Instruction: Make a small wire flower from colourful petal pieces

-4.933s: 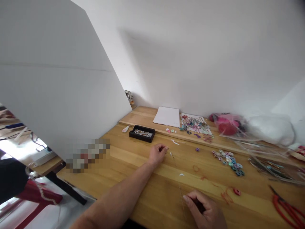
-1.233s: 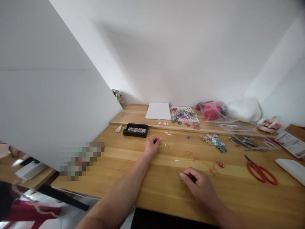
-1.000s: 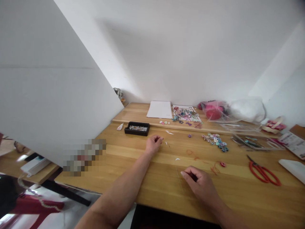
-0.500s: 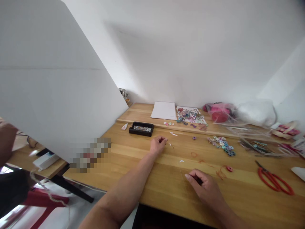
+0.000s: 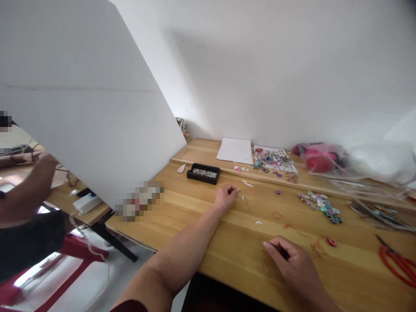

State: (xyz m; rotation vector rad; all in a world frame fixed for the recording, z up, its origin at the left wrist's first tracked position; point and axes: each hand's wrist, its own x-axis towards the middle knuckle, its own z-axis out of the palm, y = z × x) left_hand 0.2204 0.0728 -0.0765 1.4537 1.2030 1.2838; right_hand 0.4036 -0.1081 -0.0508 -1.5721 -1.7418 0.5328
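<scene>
My left hand [image 5: 226, 197] rests low over the table with thumb and fingertips pinched together. Whatever lies between those fingertips is too small to make out. Just beyond them is a small white sliver [image 5: 242, 198] with a thin dark line trailing from it. Nearer the front edge, my right hand [image 5: 290, 262] is closed in a pinch, and a fine pale strand [image 5: 259, 245] shows at its fingertips. A white crescent-shaped piece [image 5: 258, 222] lies between my hands. Orange thread [image 5: 317, 248] and a red spool [image 5: 332, 242] lie to the right of my right hand.
A black tray [image 5: 191, 177] holds small beads. Colourful spools [image 5: 320, 204], red-handled scissors [image 5: 398, 264] and a clear bag of tools [image 5: 381, 214] lie right. White paper [image 5: 234, 150] sits on the rear ledge. A large white panel [image 5: 97, 125] stands left, with another person's arm [image 5: 35, 186] beyond.
The view has turned left, so the table's things appear further right and more of the other person's arm shows. Both my hands keep their pinched poses, nearly in the same places over the table.
</scene>
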